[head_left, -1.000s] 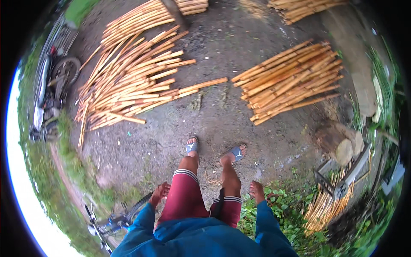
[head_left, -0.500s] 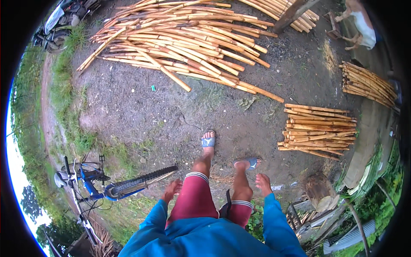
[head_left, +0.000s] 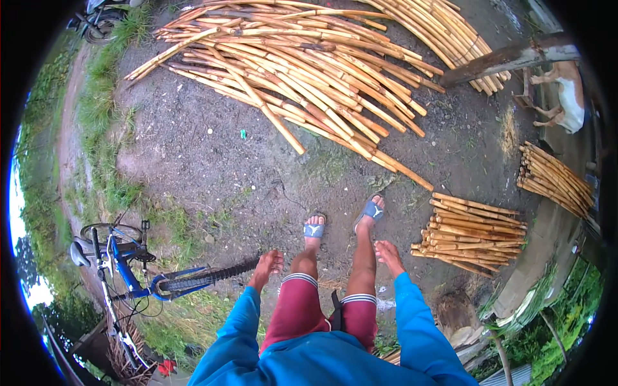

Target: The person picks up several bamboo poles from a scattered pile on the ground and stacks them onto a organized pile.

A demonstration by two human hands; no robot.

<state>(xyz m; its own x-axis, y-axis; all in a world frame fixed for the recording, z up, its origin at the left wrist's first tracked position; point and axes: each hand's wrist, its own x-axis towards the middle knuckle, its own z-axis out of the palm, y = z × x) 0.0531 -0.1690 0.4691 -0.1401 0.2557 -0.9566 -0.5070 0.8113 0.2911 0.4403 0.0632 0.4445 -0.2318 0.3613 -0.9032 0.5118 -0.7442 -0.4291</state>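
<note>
Here's the stack of short poles (head_left: 473,235), down on the dirt ground (head_left: 193,174) ahead and to the right, ends uneven, a few pieces lying askew on top. The right hand (head_left: 389,253) is the nearer one, apart from the wood, fingers slack and spread, nothing in that grip. Over on the other side, the left hand (head_left: 270,262): fingers apart and loosely bent, grip bare too, right by the knobbly tyre (head_left: 222,275) of a blue bicycle (head_left: 132,280). Does it brush the rubber? Can't tell from up here.

Out we go: the long poles (head_left: 309,77) fan across the ground, and one jutting pole (head_left: 405,172) runs almost to the stack's near corner. There's the trouble spot! The open-toed sandals (head_left: 314,229) are just short of it; a toe could catch on that end, or a sole could come down on round wood and roll it. The stack shows no tie that I can see, so a tug on a low piece could send the top ones sliding. And a wide swing of the left hand could knock the bicycle.

Further out, a smaller pile (head_left: 555,179) at the right, a brown-and-white animal (head_left: 570,103) beyond it, and a wooden post (head_left: 508,63) close by.
</note>
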